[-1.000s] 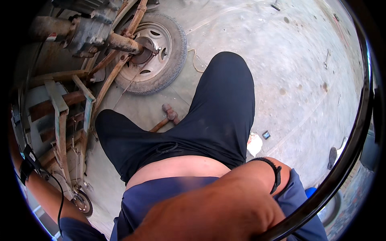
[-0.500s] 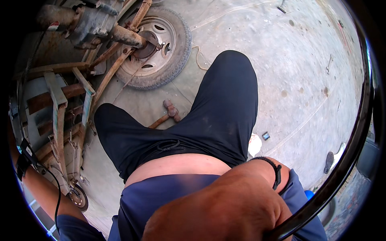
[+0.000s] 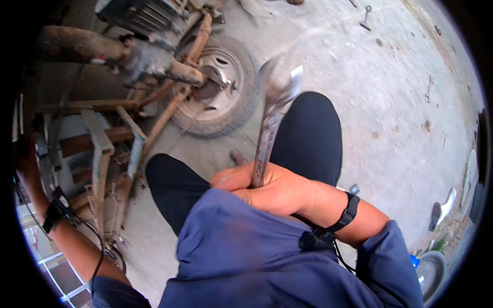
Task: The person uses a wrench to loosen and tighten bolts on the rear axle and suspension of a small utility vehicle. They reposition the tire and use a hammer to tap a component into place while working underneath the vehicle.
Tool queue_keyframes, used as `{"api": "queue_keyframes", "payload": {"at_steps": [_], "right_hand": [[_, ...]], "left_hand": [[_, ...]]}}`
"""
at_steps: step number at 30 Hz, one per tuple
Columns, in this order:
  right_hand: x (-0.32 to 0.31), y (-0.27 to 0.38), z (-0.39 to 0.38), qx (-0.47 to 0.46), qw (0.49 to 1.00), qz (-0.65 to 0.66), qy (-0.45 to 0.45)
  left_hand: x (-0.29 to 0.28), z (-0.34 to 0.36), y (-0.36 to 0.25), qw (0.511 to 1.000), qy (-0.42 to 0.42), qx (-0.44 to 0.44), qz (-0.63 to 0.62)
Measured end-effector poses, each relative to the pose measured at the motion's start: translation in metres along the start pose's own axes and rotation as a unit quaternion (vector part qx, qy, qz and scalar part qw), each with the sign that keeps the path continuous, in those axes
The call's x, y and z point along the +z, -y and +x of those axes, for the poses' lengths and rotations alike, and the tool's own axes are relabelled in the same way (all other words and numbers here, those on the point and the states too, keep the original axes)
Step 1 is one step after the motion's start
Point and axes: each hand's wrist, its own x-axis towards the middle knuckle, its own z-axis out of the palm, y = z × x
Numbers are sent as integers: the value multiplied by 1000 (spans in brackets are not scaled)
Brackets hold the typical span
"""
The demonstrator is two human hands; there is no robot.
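Observation:
My right hand is closed around the handle of a metal open-end wrench, whose jaw end points up and away, smeared by motion. Bunched blue shirt cloth rises right against this hand, covering part of the fingers. At the far left, my left hand reaches up beside a rusty metal frame; it lies in shadow near the picture's rim, so its fingers cannot be made out. Partly hidden behind my right hand, a hammer head lies on the floor between my legs.
Ahead to the left, a wheel with a worn tire lies by a rusty axle with a grey housing. Loose tools, among them a wrench, lie on the concrete floor to the right. A shoe and a grey basin are at the right.
My right hand has dropped from close to the camera to my lap, and the wrench has come into view in it. The dark curved bar at right is gone. The view has shifted.

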Motion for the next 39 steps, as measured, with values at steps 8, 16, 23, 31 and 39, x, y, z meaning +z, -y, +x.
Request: {"api": "queue_keyframes", "payload": {"at_steps": [8,16,23,31,39], "right_hand": [[-47,0,-7,242,822,-511,-69],[-52,19,52,184,890,-415,-27],[-46,39,114,123,954,-274,19],[-16,81,147,56,983,-161,70],[-1,81,191,36,984,-121,128]], "left_hand": [[2,-14,-16,997,49,-61,-2],[-20,-20,-64,990,70,-104,-63],[-11,-24,-54,994,7,-76,-84],[-28,-23,-90,983,70,-120,-121],[-27,-23,-96,982,54,-124,-132]]}}
